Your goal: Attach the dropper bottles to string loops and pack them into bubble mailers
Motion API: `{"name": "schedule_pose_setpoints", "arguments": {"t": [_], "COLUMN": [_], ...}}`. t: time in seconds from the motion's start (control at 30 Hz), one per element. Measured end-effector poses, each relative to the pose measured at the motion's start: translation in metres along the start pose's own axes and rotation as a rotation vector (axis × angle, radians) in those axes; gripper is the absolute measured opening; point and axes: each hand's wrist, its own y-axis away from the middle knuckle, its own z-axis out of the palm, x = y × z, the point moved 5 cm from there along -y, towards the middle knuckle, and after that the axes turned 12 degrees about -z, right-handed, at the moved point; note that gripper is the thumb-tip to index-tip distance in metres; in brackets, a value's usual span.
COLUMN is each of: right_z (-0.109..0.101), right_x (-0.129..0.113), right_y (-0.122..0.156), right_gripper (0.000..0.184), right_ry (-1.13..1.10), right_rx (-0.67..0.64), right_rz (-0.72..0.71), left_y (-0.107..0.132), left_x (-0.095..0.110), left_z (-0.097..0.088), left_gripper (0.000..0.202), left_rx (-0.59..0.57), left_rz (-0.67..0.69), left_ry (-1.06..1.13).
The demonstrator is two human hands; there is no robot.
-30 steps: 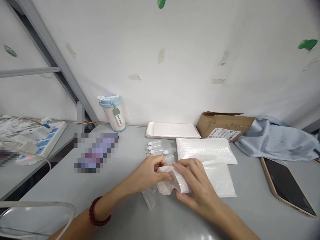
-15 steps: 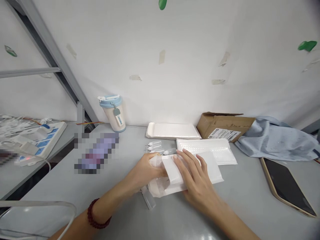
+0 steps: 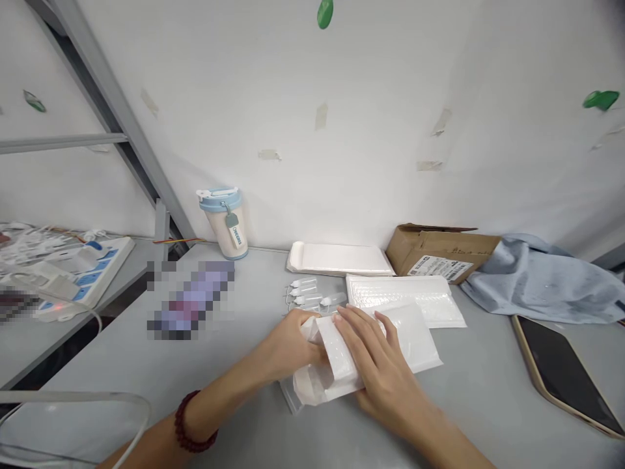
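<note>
A white bubble mailer (image 3: 410,332) lies slanted between my two hands above the grey tabletop, its mouth facing left and gaping. At that mouth, my left hand (image 3: 295,345) closes on the edge; part of it is inside the opening and the fingertips are hidden. Across the top face lie the fingers of my right hand (image 3: 374,345), with its thumb beneath, gripping the mailer. Just beyond are several small clear dropper bottles (image 3: 305,285) with white caps. One more clear bottle (image 3: 291,397) pokes out from under the mailer's left end.
Behind lie a flat bubble mailer (image 3: 430,306) and a white stack of mailers (image 3: 346,257). Further right are a cardboard box (image 3: 439,251), a blue cloth (image 3: 541,280) and a phone (image 3: 566,371). A tumbler (image 3: 224,225) and a pixelated purple item (image 3: 195,299) are left, near a power strip (image 3: 97,280).
The mailer and both hands have shifted slightly down and right in view, along with the whole scene. The mailer now covers more of the bottle under its left end.
</note>
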Motion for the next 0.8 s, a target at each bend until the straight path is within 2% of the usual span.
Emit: {"name": "schedule_pose_setpoints", "arguments": {"t": [0.17, 0.23, 0.4, 0.53, 0.67, 0.8], "right_z": [-0.001, -0.002, -0.002, 0.0, 0.001, -0.003], "right_x": [0.003, 0.004, 0.002, -0.004, -0.007, -0.002], "right_y": [0.001, 0.001, 0.0, -0.001, 0.0, 0.002], "right_gripper": [0.069, 0.071, 0.072, 0.071, 0.063, 0.05], "right_ry": [-0.004, 0.0, 0.026, 0.054, 0.127, 0.189], "right_rx": [-0.01, -0.011, -0.006, -0.01, 0.027, 0.115], "right_rz": [0.011, 0.008, 0.005, -0.035, -0.056, 0.001], "left_y": [0.004, 0.005, 0.002, 0.0, 0.001, 0.003], "left_x": [0.007, 0.008, 0.005, 0.003, 0.0, 0.003], "left_z": [-0.003, -0.006, 0.001, 0.007, 0.004, -0.002], "left_gripper": [0.032, 0.031, 0.017, 0.02, 0.01, 0.021], "left_rx": [-0.119, -0.074, 0.079, 0.104, 0.076, 0.043], "left_rz": [-0.101, -0.105, 0.009, 0.075, -0.024, -0.086], "left_ry": [0.035, 0.025, -0.018, 0.046, 0.21, 0.358]}}
